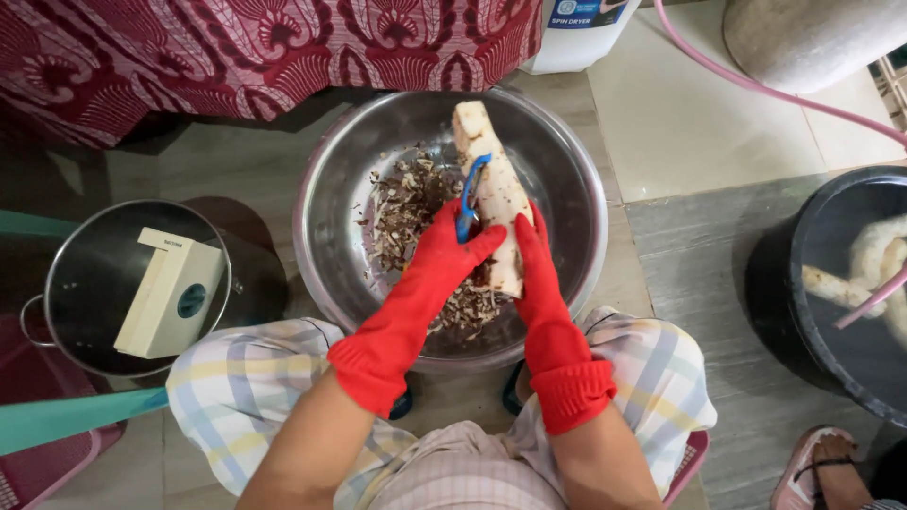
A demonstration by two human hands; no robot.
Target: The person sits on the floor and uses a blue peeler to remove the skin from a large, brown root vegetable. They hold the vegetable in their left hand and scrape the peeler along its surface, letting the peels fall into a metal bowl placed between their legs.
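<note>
— Tiled floor, grey and cream, and I'm sitting low with a big steel bowl [331, 203] between my knees. What do you want to know?

— What are your hands doing?

— My left hand [444, 255], in a red rubber glove, is closed around a blue peeler [470, 194], its blade lying against a pale, mostly peeled root [493, 194]. My right hand [531, 260], also gloved in red, grips the lower end of that root and holds it tilted over the bowl, top end pointing away from me.

— And inside the bowl?

— Brown peelings [408, 203], heaped just left of the root and under my hands.

— What else is around you?

— To my left stands a steel pot [71, 283] with a cream box [170, 293] leaning inside it. To my right is a black tub [812, 283] of water with peeled roots [874, 260] in it, and a pink hose [756, 87] running past. Red patterned cloth [265, 42] hangs beyond the bowl. Someone's sandalled foot [822, 467] shows at the lower right.
</note>
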